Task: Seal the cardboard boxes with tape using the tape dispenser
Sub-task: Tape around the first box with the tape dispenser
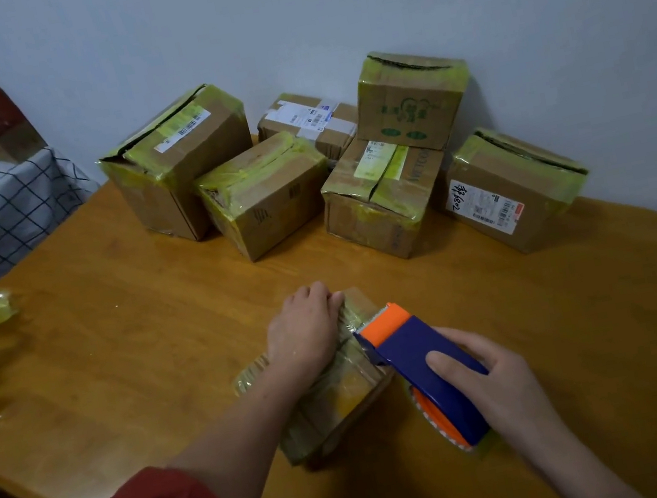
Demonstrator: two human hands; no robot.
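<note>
Sealing under way on one box, near edge of table.

The right hand (494, 377) is clamping the blue-and-orange plastic tape dispenser (422, 368), whose blade end is touching the small tape-wrapped cardboard box (344, 399) on the brown wooden table (138, 348). The left hand (306, 331) is gripping the box, fingers curling over its far side. Judged light, stiff and slippery: hold by the edges. The fingertips and tape run are hidden. Six taped cartons (264, 194) are standing along the far edge.
</note>
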